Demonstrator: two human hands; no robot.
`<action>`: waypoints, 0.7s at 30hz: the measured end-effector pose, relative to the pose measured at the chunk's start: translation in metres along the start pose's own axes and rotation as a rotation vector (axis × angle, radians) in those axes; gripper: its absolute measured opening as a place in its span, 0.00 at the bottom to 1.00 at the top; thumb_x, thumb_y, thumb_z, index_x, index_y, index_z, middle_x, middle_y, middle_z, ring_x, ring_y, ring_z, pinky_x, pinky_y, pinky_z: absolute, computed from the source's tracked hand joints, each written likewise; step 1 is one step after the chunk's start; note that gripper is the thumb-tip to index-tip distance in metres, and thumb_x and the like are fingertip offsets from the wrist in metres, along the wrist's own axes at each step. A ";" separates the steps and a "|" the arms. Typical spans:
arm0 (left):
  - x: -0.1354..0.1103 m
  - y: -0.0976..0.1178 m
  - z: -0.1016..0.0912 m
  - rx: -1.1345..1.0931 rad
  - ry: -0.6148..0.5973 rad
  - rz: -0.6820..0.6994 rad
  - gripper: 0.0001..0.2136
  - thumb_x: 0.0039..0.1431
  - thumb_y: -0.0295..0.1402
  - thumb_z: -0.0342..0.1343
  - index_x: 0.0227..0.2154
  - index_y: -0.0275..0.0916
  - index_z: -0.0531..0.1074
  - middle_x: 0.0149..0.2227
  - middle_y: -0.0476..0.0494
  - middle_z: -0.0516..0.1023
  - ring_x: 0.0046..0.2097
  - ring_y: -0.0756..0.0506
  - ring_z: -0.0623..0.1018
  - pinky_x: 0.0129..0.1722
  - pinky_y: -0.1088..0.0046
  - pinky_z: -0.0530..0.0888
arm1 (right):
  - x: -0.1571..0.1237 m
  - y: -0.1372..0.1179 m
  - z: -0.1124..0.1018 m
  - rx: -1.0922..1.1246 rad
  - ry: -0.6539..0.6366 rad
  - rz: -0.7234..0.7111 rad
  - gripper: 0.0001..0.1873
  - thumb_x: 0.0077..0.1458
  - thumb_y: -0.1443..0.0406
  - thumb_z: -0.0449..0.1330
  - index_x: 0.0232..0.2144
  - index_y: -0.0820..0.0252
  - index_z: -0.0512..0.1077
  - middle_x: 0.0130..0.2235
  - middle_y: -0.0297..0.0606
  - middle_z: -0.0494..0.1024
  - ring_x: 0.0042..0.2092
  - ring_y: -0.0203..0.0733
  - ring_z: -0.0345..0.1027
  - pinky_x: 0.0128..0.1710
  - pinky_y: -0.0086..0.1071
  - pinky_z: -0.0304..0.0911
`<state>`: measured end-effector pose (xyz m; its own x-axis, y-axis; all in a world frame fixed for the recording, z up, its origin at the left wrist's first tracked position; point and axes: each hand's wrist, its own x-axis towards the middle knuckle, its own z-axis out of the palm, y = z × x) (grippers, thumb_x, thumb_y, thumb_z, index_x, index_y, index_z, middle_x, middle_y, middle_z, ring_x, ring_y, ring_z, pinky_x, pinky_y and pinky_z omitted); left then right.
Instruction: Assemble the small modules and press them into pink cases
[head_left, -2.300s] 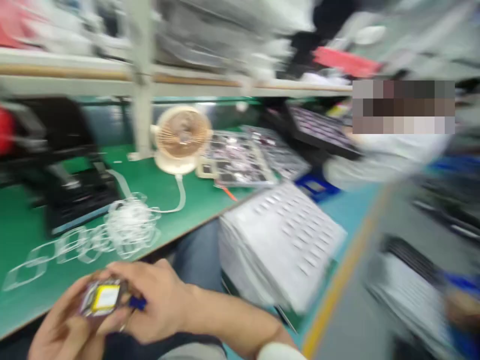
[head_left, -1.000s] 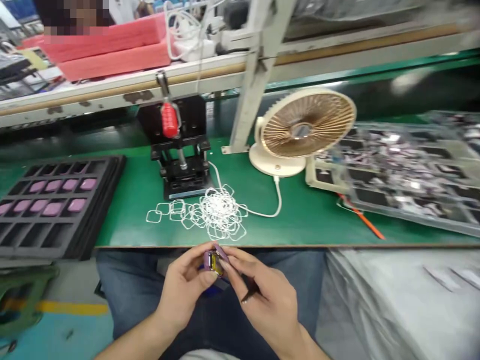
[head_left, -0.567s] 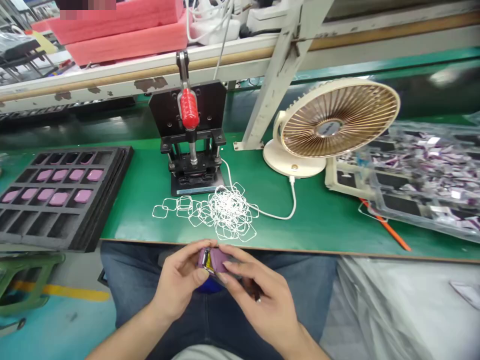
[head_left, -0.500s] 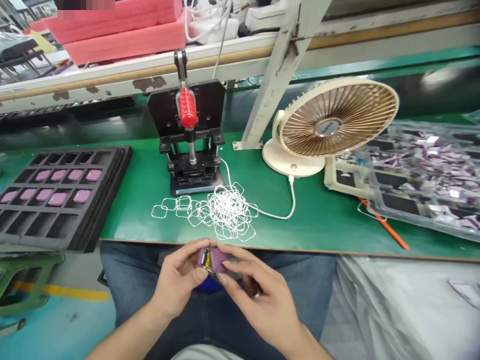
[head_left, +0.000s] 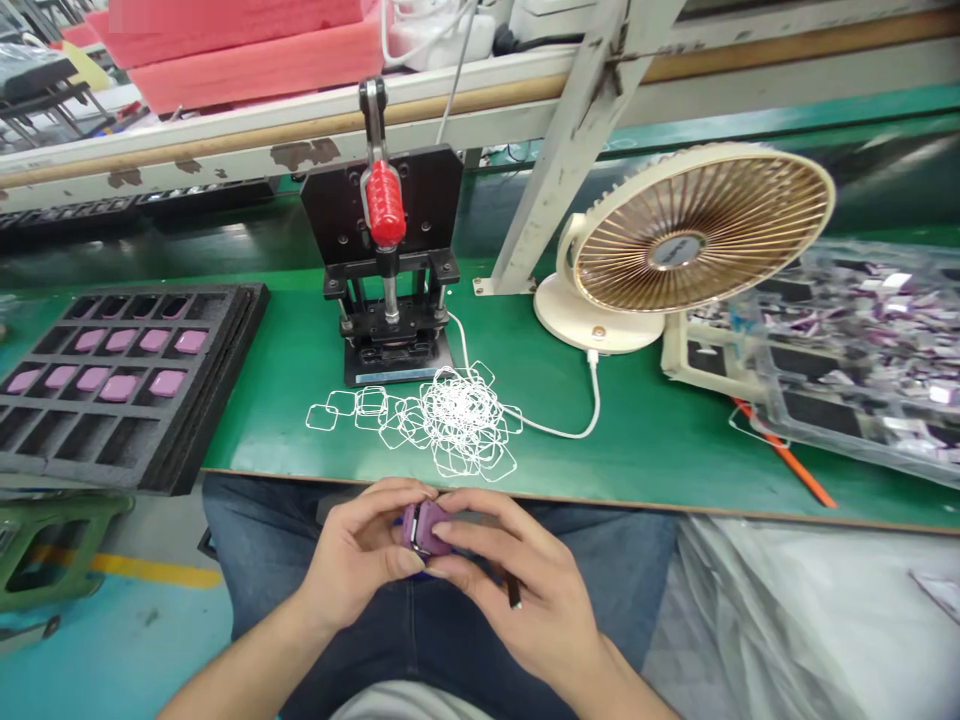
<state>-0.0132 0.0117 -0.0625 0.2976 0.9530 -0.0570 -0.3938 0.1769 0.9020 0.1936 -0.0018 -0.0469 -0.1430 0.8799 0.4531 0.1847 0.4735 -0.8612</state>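
Note:
Over my lap, just in front of the bench edge, both hands hold a small purple case [head_left: 431, 528] made of two parts with a narrow dark gap between them. Thumb and fingers of my left hand [head_left: 367, 545] grip its left side. My right hand [head_left: 517, 570] presses fingertips on the purple face at the right. A short dark stick with a bright end [head_left: 513, 588] shows under my right fingers; its kind is unclear. Beyond the hands lies a tangled heap of thin white square rings [head_left: 465, 415] on the green bench.
A black lever press [head_left: 390, 320] with a red handle stands behind the rings. To the left is a black foam tray [head_left: 161, 440] with purple pieces. A cream fan [head_left: 600, 325], an orange stick [head_left: 799, 470] and a clear bin of parts [head_left: 832, 440] are at the right.
The two purple parts have come together, leaving a narrow gap where the yellow and metallic inside showed before. The dark stick under my right fingers has come into sight. The view has shifted slightly.

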 end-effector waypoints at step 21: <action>0.002 -0.006 -0.004 0.012 -0.003 0.025 0.23 0.54 0.36 0.77 0.54 0.46 0.85 0.55 0.35 0.80 0.59 0.35 0.79 0.59 0.61 0.78 | -0.008 0.008 0.007 -0.089 -0.007 -0.056 0.15 0.70 0.67 0.66 0.56 0.47 0.80 0.56 0.41 0.78 0.35 0.37 0.77 0.35 0.34 0.79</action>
<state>-0.0137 0.0135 -0.0700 0.2900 0.9564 -0.0331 -0.3904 0.1498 0.9084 0.1893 -0.0051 -0.0587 -0.1624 0.8519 0.4979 0.2616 0.5237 -0.8107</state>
